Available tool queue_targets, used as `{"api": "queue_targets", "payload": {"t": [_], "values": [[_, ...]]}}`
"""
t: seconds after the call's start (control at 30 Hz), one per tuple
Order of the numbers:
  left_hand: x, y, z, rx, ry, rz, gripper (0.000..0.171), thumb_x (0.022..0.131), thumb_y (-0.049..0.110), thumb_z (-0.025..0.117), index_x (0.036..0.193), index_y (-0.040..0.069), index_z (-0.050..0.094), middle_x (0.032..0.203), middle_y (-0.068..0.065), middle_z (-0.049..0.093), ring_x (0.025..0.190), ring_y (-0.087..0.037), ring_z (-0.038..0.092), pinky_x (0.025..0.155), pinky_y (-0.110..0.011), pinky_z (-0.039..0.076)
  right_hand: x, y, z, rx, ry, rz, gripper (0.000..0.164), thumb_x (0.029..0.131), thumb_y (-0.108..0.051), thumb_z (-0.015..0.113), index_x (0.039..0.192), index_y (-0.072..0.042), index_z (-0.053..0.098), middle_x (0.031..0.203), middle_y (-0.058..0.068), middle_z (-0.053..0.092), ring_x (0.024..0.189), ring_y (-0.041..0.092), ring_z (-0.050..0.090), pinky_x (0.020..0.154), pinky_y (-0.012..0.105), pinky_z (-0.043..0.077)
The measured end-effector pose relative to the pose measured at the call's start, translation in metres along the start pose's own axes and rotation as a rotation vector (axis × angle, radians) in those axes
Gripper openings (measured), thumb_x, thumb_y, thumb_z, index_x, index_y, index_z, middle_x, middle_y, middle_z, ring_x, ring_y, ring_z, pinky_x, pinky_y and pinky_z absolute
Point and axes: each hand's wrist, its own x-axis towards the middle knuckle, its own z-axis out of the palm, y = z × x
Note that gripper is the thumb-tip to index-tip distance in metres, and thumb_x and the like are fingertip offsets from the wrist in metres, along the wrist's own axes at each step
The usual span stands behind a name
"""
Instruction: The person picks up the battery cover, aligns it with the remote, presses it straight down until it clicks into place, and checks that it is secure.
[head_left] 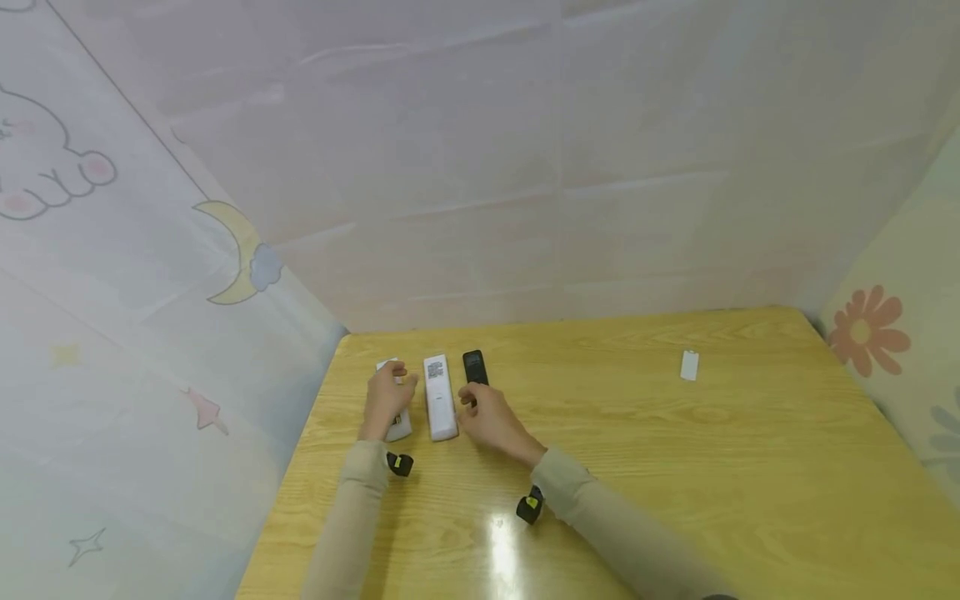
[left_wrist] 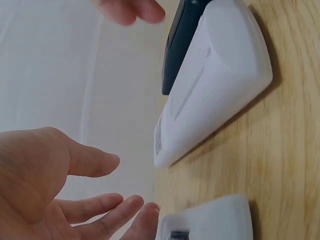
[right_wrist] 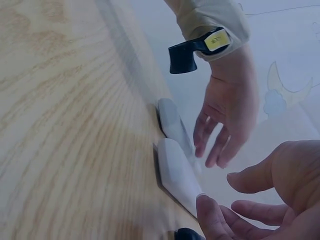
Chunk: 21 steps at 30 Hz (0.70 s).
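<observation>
A: What is the state of the grip?

B: Neither hand grips anything. The left hand hangs over the left remote, thumb and fingers parted and loosely bent; contact with the case cannot be told. The right hand is at the near end of the black remote, its thumb and fingertips likewise apart, nothing between them; contact there is also uncertain.

A: How are the remotes arranged?

B: Side by side on the table, far ends toward the backdrop. The left remote, white, is partly hidden by the hand and shows a dark patch toward its near end. The middle remote, also white, bears a printed code at its far end. The black remote lies to its right.

A: And elsewhere?

B: A small white plate, well apart at right, near the table's back edge.
</observation>
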Motion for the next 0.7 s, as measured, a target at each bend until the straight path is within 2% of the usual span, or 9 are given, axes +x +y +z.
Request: {"api": "queue_targets", "payload": {"t": [0.1,0.3,0.5,0.7], "values": [[0.001,-0.005,-0.004,0.025,0.024,-0.035,0.055,0.106,0.027,0.064,0.152,-0.003,0.051,0.147,-0.025,0.061,0.124,-0.043,0.067,0.098,-0.055,0.06,-0.001,-0.001,-0.006,0.001,0.008,-0.002,0.038,0.101,-0.005,0.069,0.137,0.005,0.062,0.133,0.024,0.067,0.104,0.026,0.07,0.088,0.042,0.063],[0.003,-0.012,-0.01,0.103,0.062,-0.09,0.057,0.106,0.028,0.064,0.152,-0.003,0.05,0.145,-0.03,0.059,0.117,-0.043,0.067,0.091,-0.055,0.061,-0.002,0.001,-0.019,-0.01,0.057,-0.018,0.035,0.1,-0.006,0.072,0.133,0.003,0.065,0.129,0.022,0.069,0.099,0.025,0.072,0.084,0.037,0.064],[0.006,-0.017,-0.011,0.111,0.064,-0.094,0.058,0.106,0.026,0.063,0.152,-0.005,0.049,0.145,-0.031,0.056,0.125,-0.044,0.061,0.099,-0.057,0.057,-0.004,0.006,-0.031,-0.002,0.102,-0.006,0.04,0.1,-0.007,0.074,0.137,0.005,0.064,0.129,0.019,0.069,0.101,0.027,0.074,0.08,0.037,0.064],[0.011,-0.027,-0.007,0.109,0.063,-0.094,0.057,0.106,0.022,0.061,0.153,-0.008,0.047,0.141,-0.032,0.052,0.12,-0.044,0.059,0.099,-0.056,0.057,-0.004,0.011,-0.043,-0.003,0.121,0.015,0.041,0.101,-0.011,0.074,0.138,0.003,0.063,0.133,0.018,0.068,0.108,0.032,0.074,0.084,0.041,0.065]]}}
